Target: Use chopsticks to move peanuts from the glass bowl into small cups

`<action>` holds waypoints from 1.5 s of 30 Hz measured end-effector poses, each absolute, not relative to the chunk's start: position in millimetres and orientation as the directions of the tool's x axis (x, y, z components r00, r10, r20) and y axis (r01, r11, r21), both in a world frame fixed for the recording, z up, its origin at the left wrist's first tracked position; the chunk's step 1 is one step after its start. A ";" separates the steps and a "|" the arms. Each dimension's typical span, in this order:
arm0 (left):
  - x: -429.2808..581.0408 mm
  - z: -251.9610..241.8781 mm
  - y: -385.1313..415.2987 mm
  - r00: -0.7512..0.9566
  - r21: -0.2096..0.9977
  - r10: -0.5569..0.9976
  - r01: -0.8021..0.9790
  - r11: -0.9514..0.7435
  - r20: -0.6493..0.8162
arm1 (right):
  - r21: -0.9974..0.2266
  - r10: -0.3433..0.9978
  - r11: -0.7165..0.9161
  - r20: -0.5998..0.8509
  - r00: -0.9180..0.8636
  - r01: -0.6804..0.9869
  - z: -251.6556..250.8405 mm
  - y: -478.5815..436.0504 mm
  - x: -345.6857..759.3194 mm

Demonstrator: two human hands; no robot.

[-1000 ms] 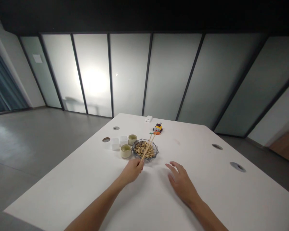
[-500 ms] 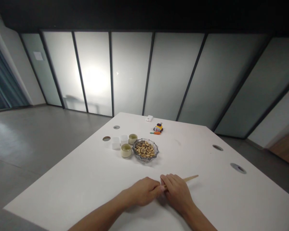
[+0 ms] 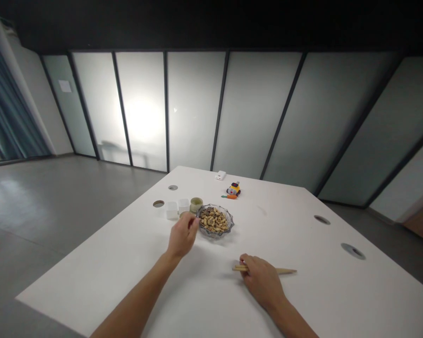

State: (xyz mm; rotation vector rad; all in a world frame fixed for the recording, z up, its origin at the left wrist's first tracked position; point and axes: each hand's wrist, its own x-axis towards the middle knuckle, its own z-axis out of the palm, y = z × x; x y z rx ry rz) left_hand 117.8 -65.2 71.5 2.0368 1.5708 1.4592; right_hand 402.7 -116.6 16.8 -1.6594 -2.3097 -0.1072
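The left hand has moved from the chopsticks to the near left side of the glass bowl; the right hand keeps them.
The left hand's fingers are curled in, and whether they hold or touch anything I cannot tell; it partly hides a low cup behind it. The right hand is closed around the chopsticks, tips pointing right, over the surface in front of the bowl. Peanuts fill the bowl, with a green cup at its far left.
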 end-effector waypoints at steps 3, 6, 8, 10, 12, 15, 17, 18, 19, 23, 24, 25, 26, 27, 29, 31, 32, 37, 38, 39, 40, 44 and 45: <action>85.9 62.9 -43.1 -0.243 0.602 0.669 0.704 -0.377 0.703 | -0.125 0.907 0.351 0.290 -0.304 0.928 13.9 -114.1 404.2; 53.5 46.9 -20.4 -0.321 0.566 0.584 0.767 -0.301 0.745 | -0.137 0.910 0.348 0.287 -0.299 0.927 11.5 -112.1 405.6; 38.6 34.6 -8.2 -0.351 0.581 0.613 0.783 -0.222 0.708 | -0.143 0.918 0.340 0.265 -0.295 0.929 11.9 -111.8 405.8; 31.2 23.7 0.5 -0.365 0.610 0.681 0.778 -0.152 0.635 | -0.150 0.925 0.339 0.235 -0.299 0.929 14.0 -112.6 405.4; 29.7 16.2 5.8 -0.361 0.631 0.743 0.769 -0.104 0.563 | -0.155 0.932 0.329 0.212 -0.294 0.932 17.4 -114.1 404.4; 31.3 12.8 8.2 -0.328 0.630 0.802 0.773 -0.075 0.499 | -0.164 0.941 0.311 0.190 -0.279 0.936 22.3 -116.4 402.6; 31.9 14.3 7.5 -0.307 0.620 0.825 0.782 -0.065 0.474 | -0.174 0.946 0.301 0.181 -0.270 0.938 24.7 -117.6 401.6; 32.0 15.5 6.7 -0.294 0.610 0.836 0.790 -0.061 0.464 | -0.179 0.947 0.297 0.177 -0.266 0.938 25.6 -117.9 401.2; 32.0 16.7 5.8 -0.280 0.597 0.846 0.800 -0.056 0.454 | -0.183 0.950 0.291 0.172 -0.261 0.939 26.4 -118.2 400.8; 31.7 17.9 3.3 -0.247 0.545 0.872 0.838 -0.026 0.422 | -0.209 0.965 0.254 0.126 -0.231 0.944 30.4 -118.7 399.2; 31.4 16.9 3.4 -0.245 0.539 0.873 0.842 -0.023 0.421 | -0.218 0.967 0.246 0.114 -0.226 0.944 31.6 -118.7 398.8; 30.8 15.5 3.8 -0.243 0.535 0.872 0.844 -0.025 0.425 | -0.225 0.969 0.241 0.105 -0.222 0.944 32.8 -118.7 398.4; 30.1 13.9 4.8 -0.241 0.533 0.867 0.845 -0.032 0.435 | -0.231 0.970 0.238 0.097 -0.221 0.944 33.9 -118.7 398.1; 29.2 12.1 6.0 -0.242 0.533 0.860 0.845 -0.041 0.450 | -0.234 0.971 0.236 0.092 -0.220 0.943 34.8 -118.7 398.0; 26.9 9.3 9.3 -0.246 0.533 0.842 0.844 -0.058 0.480 | -0.237 0.971 0.237 0.084 -0.223 0.942 35.1 -118.8 398.1; 24.7 8.4 12.4 -0.251 0.535 0.826 0.842 -0.070 0.504 | -0.241 0.970 0.243 0.079 -0.230 0.940 33.3 -119.1 398.9; 23.8 8.9 13.7 -0.261 0.540 0.816 0.838 -0.074 0.516 | -0.246 0.968 0.249 0.082 -0.236 0.937 31.7 -119.1 399.5; 24.5 23.2 12.4 -0.367 0.598 0.715 0.797 -0.089 0.595 | -0.244 0.958 0.280 0.142 -0.251 0.929 26.6 -109.3 401.7; 26.3 27.8 10.1 -0.376 0.600 0.692 0.793 -0.105 0.617 | -0.226 0.955 0.284 0.153 -0.254 0.932 28.5 -104.1 401.3; 29.0 32.7 7.0 -0.376 0.597 0.668 0.792 -0.128 0.642 | -0.203 0.952 0.290 0.158 -0.261 0.935 31.7 -97.8 400.3; 32.6 37.6 3.1 -0.370 0.589 0.644 0.793 -0.158 0.670 | -0.176 0.950 0.295 0.159 -0.269 0.939 36.1 -90.7 398.7; 58.0 53.7 -18.3 -0.319 0.541 0.553 0.786 -0.300 0.769 | -0.045 0.943 0.320 0.114 -0.313 0.946 58.8 -62.5 386.8; 66.5 56.4 -24.1 -0.293 0.525 0.543 0.780 -0.340 0.787 | -0.014 0.940 0.329 0.100 -0.326 0.944 63.4 -57.2 382.9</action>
